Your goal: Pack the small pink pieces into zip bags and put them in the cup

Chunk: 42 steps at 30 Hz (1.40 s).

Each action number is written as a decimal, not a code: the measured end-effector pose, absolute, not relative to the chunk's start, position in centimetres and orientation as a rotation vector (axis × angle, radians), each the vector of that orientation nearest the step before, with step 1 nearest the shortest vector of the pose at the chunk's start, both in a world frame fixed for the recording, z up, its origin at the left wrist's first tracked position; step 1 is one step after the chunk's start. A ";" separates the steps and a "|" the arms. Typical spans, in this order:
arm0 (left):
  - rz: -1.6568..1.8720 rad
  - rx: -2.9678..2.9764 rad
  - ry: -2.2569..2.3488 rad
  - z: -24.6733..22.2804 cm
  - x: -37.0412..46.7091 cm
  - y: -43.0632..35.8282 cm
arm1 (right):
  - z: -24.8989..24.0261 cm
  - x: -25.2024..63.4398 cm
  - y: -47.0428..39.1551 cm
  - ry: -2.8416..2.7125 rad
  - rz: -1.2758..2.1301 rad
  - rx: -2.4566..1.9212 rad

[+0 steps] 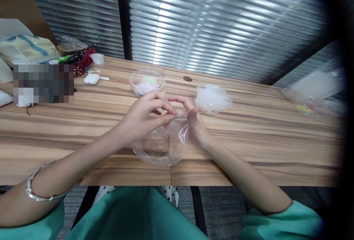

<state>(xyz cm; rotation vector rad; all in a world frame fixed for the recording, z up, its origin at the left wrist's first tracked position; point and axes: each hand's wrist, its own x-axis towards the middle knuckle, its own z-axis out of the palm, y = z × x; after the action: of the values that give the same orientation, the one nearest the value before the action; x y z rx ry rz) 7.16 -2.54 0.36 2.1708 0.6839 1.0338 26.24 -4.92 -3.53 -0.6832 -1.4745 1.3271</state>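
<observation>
A small clear plastic bag [179, 131] hangs from both hands near the front of the table. My left hand [145, 114] is closed in a pinch on the bag's top edge. From the other side, the thumb and fingers of my right hand [195, 125] grip the bag near its upper corner. Below it, a round transparent container or lid [151, 159] rests on the wood, partly covered by my hands and the bag. Whether anything is inside the bag, I cannot tell.
Behind my hands, a clear bowl [133, 85] contains pastel packets. To its right lies a pile of small translucent bags [212, 98]. A white earphone case [92, 79], red cords [84, 61] and a small white cup [97, 58] are left. Larger plastic bags [315, 85] sit at far right.
</observation>
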 end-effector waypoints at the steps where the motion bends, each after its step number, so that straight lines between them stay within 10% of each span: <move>1: 1.000 2.144 0.691 0.5 7.2 -2.5 | -3.5 26.2 -4.9 -1.509 1.306 -0.698; 42: 1.026 1.415 0.589 0.3 6.9 -2.2 | -4.9 27.6 -3.1 -1.103 1.691 -0.575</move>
<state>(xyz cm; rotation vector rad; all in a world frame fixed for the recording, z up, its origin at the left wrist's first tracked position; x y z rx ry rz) 6.92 -2.15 0.27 1.4146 0.5887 1.0261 27.56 -3.08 -4.90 -0.5749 -1.1027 1.6907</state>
